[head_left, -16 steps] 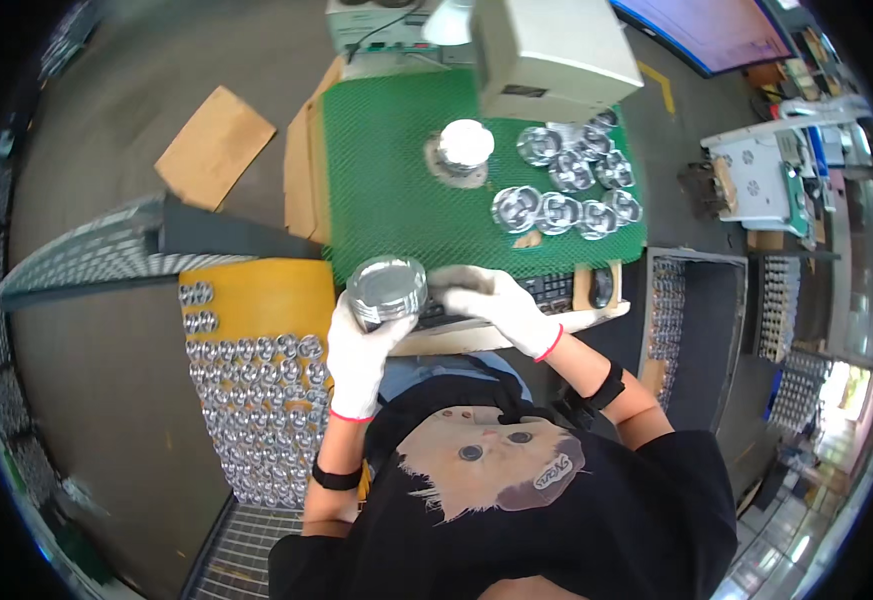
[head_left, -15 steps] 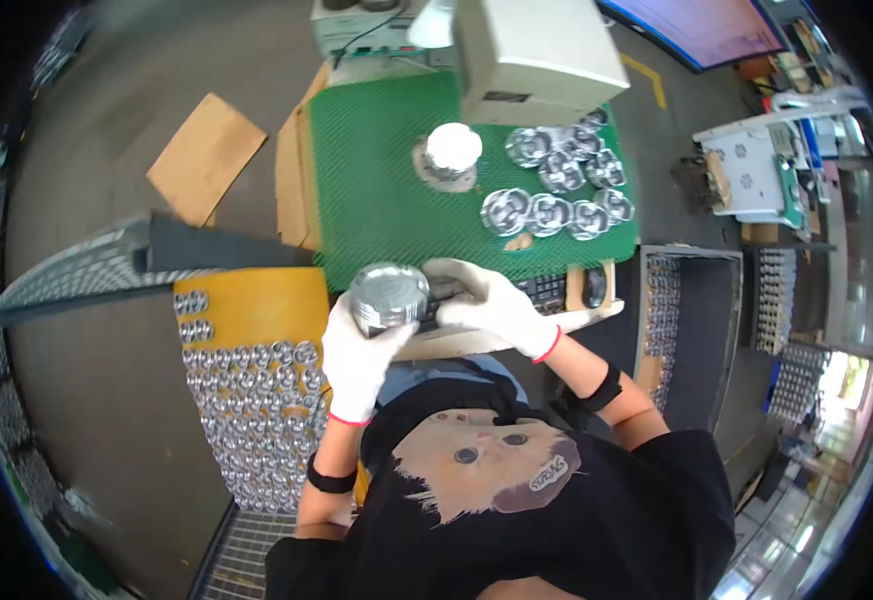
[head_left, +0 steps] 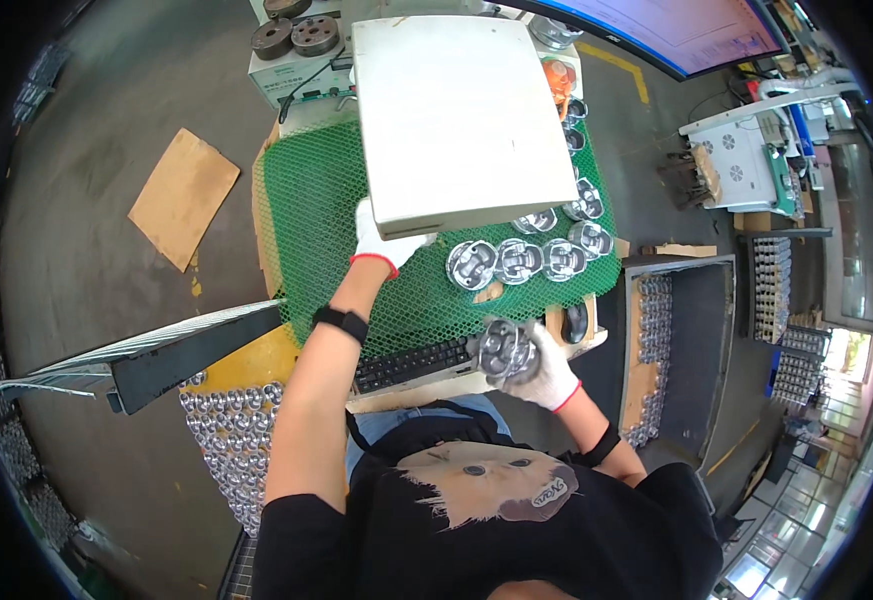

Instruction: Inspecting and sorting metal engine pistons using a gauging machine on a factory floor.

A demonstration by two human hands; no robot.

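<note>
My right hand (head_left: 548,375), in a white glove with a red cuff, is closed on a silver metal piston (head_left: 504,350), its hollow side turned up and slightly blurred. It is held over the near edge of the table, between the keyboard (head_left: 411,365) and the computer mouse (head_left: 575,322). My left hand (head_left: 380,236), gloved likewise, reaches forward over the green mesh mat (head_left: 306,215). Its fingers go beneath the white box-shaped machine head (head_left: 461,120) and are hidden there. Several pistons (head_left: 518,261) stand in rows on the mat's right side.
A yellow board (head_left: 241,362) with many pistons lies at left, beside a tilted dark panel (head_left: 201,350). To the right stands a grey bin (head_left: 691,360) with more pistons. Round metal blocks (head_left: 314,35) sit on a unit behind. A monitor (head_left: 676,35) stands far right.
The piston my left hand held before is gone from it, and my right hand now holds a piston. My left hand has moved forward under the machine head. The view has shifted.
</note>
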